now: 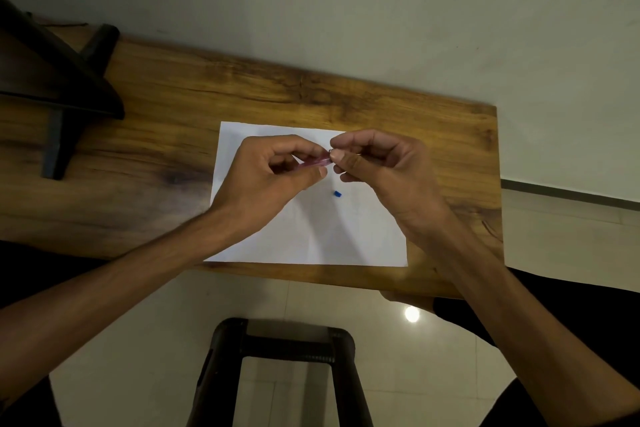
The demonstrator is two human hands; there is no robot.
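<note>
Just above the centre of the frame, a short pink translucent tube (pixel 313 163) is lying in the curled fingers of the left hand (pixel 273 177), which is gripping it above the white paper (pixel 311 239). The right hand (pixel 377 166) is pinching something tiny at the tube's right end between thumb and forefinger, perhaps a small metal part (pixel 330 150); it is too small to tell. If that pinch is slipping, the part is likely flying off the paper, over the wooden table (pixel 156 156) edge and onto the pale floor (pixel 138 340) low in the frame. A dropping wrist is also risking a knock to the loose blue piece (pixel 337 194) lying just below the hands.
</note>
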